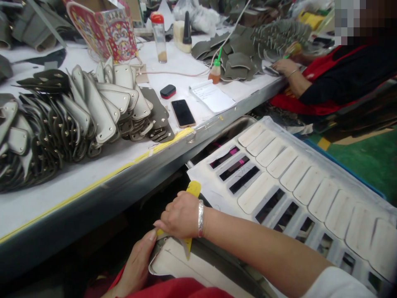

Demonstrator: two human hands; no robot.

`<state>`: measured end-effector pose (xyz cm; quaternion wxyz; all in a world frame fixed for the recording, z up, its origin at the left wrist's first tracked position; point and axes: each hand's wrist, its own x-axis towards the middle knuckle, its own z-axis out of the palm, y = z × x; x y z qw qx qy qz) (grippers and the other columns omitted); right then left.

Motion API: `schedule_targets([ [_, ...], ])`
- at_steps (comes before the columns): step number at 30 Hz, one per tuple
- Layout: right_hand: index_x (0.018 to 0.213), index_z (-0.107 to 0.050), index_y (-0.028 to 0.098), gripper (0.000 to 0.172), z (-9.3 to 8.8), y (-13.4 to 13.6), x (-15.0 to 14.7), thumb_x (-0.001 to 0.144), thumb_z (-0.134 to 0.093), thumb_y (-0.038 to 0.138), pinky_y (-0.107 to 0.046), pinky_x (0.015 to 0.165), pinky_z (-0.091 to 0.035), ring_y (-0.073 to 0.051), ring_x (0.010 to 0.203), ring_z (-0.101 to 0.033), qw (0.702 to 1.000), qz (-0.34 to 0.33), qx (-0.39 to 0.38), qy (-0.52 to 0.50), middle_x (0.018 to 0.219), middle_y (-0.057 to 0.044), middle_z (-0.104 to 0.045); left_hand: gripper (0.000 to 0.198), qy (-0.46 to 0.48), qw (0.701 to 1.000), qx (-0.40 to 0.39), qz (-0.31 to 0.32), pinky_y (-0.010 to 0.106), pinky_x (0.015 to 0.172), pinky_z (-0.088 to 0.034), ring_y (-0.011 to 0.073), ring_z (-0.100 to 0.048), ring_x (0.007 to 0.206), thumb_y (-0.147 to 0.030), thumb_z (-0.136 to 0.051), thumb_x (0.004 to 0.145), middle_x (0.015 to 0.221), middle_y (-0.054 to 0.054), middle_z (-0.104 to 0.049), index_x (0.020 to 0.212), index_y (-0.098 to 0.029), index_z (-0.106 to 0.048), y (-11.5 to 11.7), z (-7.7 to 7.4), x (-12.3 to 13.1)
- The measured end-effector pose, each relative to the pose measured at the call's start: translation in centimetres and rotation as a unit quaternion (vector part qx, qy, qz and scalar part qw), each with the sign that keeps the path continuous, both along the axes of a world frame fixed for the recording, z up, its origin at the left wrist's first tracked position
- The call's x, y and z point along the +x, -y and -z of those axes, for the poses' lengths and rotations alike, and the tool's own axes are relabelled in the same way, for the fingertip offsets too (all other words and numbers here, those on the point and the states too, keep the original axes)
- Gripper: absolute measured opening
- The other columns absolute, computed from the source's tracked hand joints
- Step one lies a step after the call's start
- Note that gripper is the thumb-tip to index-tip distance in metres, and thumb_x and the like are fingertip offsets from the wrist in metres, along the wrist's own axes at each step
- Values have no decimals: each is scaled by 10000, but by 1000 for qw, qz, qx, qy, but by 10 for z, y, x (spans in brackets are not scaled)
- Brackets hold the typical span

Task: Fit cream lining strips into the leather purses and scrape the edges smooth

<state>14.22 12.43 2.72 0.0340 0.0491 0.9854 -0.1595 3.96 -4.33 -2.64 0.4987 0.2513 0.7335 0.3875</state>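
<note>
My right hand [181, 213], with a silver bangle at the wrist, is closed round a flat yellow strip-like tool [194, 188]. One end sticks up above the fist, and a pointed end comes out below, against a panel on my lap. This piece [176, 260] has a pale face and a dark grey-green edge with rounded corners. My left hand [139, 254] grips its left corner, thumb on top, close to my right fingers. The left hand's other fingers are mostly hidden behind the panel.
A white slotted rack [223, 174] with several pale rounded pieces stands at right. On the table are stacked riveted grey pieces [105, 107], a phone [182, 112], a notepad [214, 97] and a glue bottle [215, 72]. A co-worker's hand [285, 66] works at the far right.
</note>
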Motion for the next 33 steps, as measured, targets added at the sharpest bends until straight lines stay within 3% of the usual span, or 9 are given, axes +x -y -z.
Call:
schedule_targets([
  [6,793,-644,156,483,5,6,6,956,-274,421,-370,664,-364,-213,712,-616,1000,27,-6,0,762,-76,-674,470,8,998,15,55,364,918,-456,324,-505,1139,-563,-431,812,1110,53,-663,1023,-222,-676,2,-1,-1],
  [11,809,-626,164,460,15,17,21,960,-252,384,-372,620,-377,-220,688,-607,996,81,-23,-17,739,-82,-662,532,36,997,29,63,358,1080,-305,294,-409,1252,-570,-450,818,1283,25,-557,1172,-201,-598,-5,-7,-1],
  [15,875,-622,206,354,14,25,37,947,-312,359,-383,605,-399,-229,685,-603,994,111,-21,-15,752,-62,-660,543,136,986,9,100,352,1121,-215,244,-313,1323,-501,-458,856,1419,14,-404,1321,-221,-443,-13,-15,-2],
  [21,883,-640,152,472,-3,43,60,962,-243,395,-344,605,-429,-225,705,-630,976,210,-7,50,776,-99,-680,586,185,965,-22,186,339,980,-403,254,-476,1200,-456,-546,826,1383,50,-453,1346,-227,-402,-32,-31,-9],
  [24,837,-658,161,479,-13,54,72,954,-273,422,-332,624,-436,-226,718,-638,961,260,19,88,769,-104,-684,543,199,942,-10,269,314,945,-411,243,-520,1142,-467,-539,827,1312,61,-528,1293,-198,-473,-42,-35,-17],
  [27,810,-666,156,493,-33,67,94,941,-296,455,-315,607,-423,-242,744,-637,930,345,29,122,781,-115,-679,503,210,917,18,340,331,942,-403,245,-547,1095,-500,-459,857,1226,83,-592,1219,-162,-542,-47,-37,-21],
  [30,826,-644,149,407,-64,89,123,916,-366,431,-282,597,-400,-217,746,-618,897,425,-51,108,814,-96,-671,501,192,902,47,384,347,904,-423,254,-572,1031,-494,-486,840,1144,92,-632,1186,-140,-558,-48,-42,-24],
  [33,849,-615,141,228,-83,124,141,824,-517,345,-236,577,-387,-170,721,-590,858,457,-232,39,834,-56,-664,450,155,900,69,401,310,871,-433,234,-578,980,-494,-539,809,1037,60,-668,1090,-151,-622,-50,-48,-29],
])
